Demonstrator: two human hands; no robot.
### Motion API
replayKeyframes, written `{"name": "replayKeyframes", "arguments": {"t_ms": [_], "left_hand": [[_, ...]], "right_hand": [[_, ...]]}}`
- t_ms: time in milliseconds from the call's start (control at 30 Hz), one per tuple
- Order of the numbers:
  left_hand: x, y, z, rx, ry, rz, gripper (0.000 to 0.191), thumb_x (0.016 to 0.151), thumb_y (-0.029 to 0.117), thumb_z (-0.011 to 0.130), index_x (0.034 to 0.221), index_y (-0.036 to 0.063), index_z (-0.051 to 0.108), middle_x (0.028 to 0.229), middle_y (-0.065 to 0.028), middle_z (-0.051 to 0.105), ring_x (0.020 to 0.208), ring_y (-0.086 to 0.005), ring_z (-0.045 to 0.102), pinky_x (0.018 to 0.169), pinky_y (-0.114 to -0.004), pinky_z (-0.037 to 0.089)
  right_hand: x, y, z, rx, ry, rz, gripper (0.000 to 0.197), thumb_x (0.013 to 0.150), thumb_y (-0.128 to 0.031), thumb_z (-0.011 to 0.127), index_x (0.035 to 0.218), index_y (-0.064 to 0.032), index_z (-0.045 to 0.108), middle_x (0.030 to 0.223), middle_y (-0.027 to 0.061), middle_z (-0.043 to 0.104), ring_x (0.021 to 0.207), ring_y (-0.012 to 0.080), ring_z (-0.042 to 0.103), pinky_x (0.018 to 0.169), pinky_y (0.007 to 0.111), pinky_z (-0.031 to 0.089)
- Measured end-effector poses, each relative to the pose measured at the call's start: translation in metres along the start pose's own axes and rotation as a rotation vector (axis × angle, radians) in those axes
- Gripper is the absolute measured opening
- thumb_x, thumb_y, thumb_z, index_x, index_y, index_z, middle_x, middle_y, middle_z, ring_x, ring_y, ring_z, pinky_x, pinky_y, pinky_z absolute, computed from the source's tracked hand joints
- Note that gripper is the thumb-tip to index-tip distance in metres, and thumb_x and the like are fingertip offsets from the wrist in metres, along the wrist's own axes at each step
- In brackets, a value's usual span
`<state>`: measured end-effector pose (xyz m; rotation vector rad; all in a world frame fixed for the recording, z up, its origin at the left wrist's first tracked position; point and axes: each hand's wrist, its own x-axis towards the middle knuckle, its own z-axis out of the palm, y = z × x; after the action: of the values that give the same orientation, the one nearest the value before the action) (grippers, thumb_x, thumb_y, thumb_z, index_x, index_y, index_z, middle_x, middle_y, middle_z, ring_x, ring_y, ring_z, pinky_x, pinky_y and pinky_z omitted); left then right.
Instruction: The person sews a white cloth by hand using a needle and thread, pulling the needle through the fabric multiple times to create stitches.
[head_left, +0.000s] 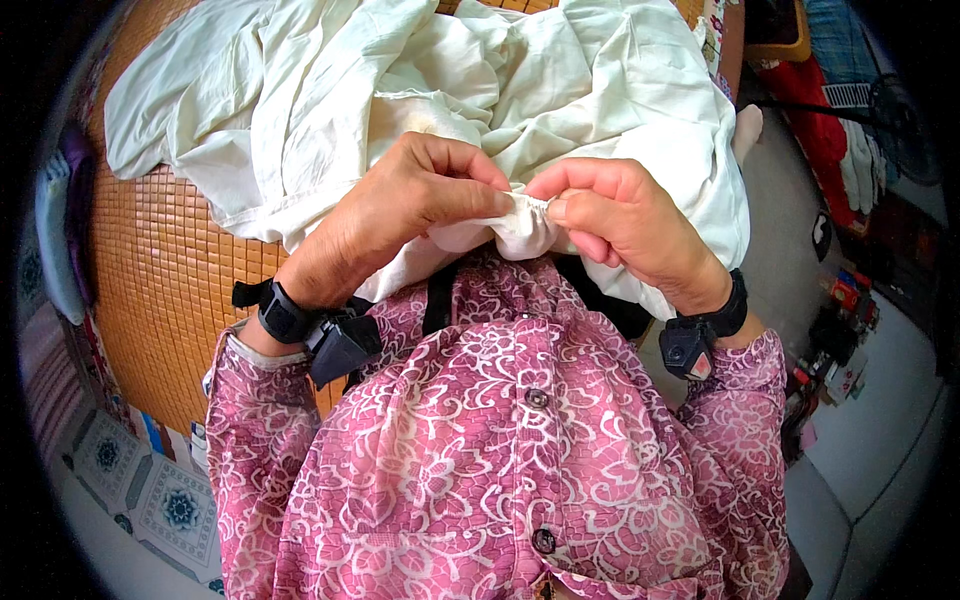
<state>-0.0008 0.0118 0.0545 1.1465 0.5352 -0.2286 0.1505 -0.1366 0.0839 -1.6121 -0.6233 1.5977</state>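
A large white cloth (315, 97) lies in loose folds across my lap and the surface before me. My left hand (420, 187) pinches its near edge between thumb and forefinger. Just to the right, my right hand (622, 210) grips the same edge, also by thumb and forefinger. Between the two hands a short stretch of fabric (525, 229) is bunched into small gathers. Whether a needle or thread is in the fingers, I cannot tell. Each wrist wears a black strap with a small device, the left one (341, 345) and the right one (688, 349).
A tan tile mat (172, 277) covers the seat under the cloth. At the left edge lie folded textiles (60, 232). To the right, a foot (748, 131) shows past the cloth, with a dark fan (904, 124), a red cloth (810, 142) and small boxes (847, 292) beyond.
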Motion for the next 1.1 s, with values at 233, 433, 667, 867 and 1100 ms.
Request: {"name": "replayKeyframes", "arguments": {"t_ms": [233,433,667,867,1100], "left_hand": [[0.005,-0.003,-0.003,-0.020,-0.027,-0.030,0.011,0.079,0.012,0.064,0.082,0.0016,0.065,0.074,0.0031,0.061,0.066,-0.0031,0.052,0.060,-0.017,0.039],[0.012,-0.009,-0.009,-0.048,-0.093,-0.047,0.009,0.078,0.009,0.067,0.083,0.0017,0.065,0.075,0.0014,0.063,0.068,-0.0046,0.055,0.063,-0.018,0.042],[0.014,-0.012,-0.009,-0.089,-0.095,-0.025,0.009,0.078,0.009,0.068,0.083,0.0018,0.065,0.074,0.0020,0.063,0.067,-0.0050,0.055,0.062,-0.018,0.042],[0.008,-0.007,-0.007,-0.070,-0.054,-0.013,0.009,0.080,0.009,0.065,0.083,0.0005,0.066,0.076,0.0014,0.063,0.068,-0.0043,0.055,0.065,-0.018,0.043],[0.001,-0.006,0.006,0.185,0.046,0.096,0.010,0.081,0.009,0.063,0.084,0.0004,0.066,0.075,0.0024,0.062,0.069,-0.0031,0.053,0.064,-0.018,0.042]], "right_hand": [[0.002,0.010,-0.007,0.297,-0.106,0.090,0.023,0.084,-0.008,0.051,0.102,0.0039,0.057,0.054,-0.0048,0.043,0.043,0.0022,0.034,0.039,0.018,0.026],[0.003,0.014,-0.009,0.432,-0.162,0.114,0.021,0.085,-0.007,0.050,0.102,0.0045,0.055,0.054,-0.0043,0.042,0.041,0.0023,0.031,0.038,0.018,0.025],[0.004,0.017,-0.009,0.494,-0.165,0.083,0.018,0.086,-0.007,0.050,0.099,0.0040,0.056,0.053,-0.0037,0.044,0.041,0.0018,0.033,0.038,0.017,0.025],[0.001,0.004,-0.004,0.191,-0.028,0.081,0.019,0.086,-0.010,0.050,0.097,0.0037,0.058,0.055,-0.0033,0.047,0.043,0.0017,0.037,0.039,0.017,0.029],[0.000,-0.006,0.008,-0.050,0.026,0.032,0.024,0.087,-0.014,0.050,0.100,0.0042,0.058,0.057,-0.0031,0.050,0.046,0.0018,0.042,0.042,0.016,0.033]]}}
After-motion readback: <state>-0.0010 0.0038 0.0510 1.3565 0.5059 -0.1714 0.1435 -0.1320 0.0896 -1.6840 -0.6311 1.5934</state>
